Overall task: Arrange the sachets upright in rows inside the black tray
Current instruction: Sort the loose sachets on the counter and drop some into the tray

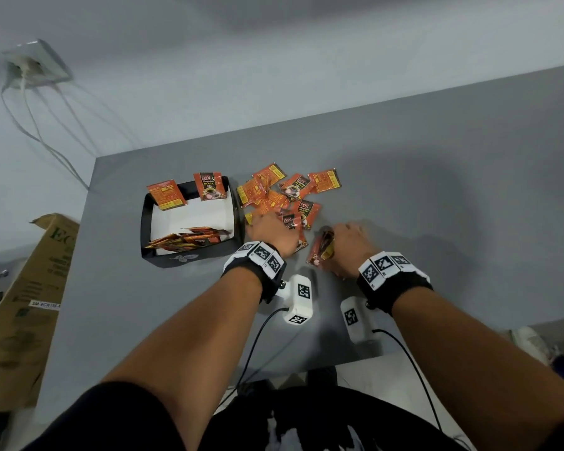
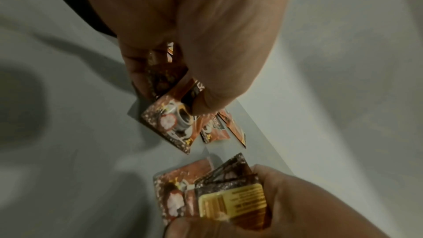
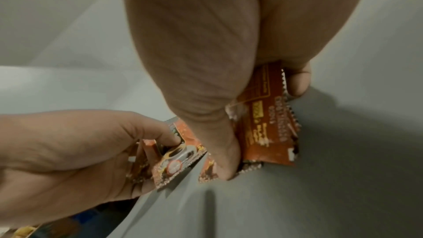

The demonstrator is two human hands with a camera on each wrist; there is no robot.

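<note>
With one row and two sachets standing in the black tray [image 1: 189, 258], a loose pile [image 1: 284, 196] remains while left hand [image 1: 271, 234] and right hand [image 1: 350, 245] each pinch sachets.

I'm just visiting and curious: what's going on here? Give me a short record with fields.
Setting: grey table
Container: black tray with a white inside
In tray: two sachets propped at the far wall, a bundle lying tilted at the near wall
Loose pile: orange coffee sachets to the right of the tray
Left hand: pinches a sachet at the pile's near edge
Right hand: grips a small stack of sachets
Nearby: cardboard box, wall socket
</note>
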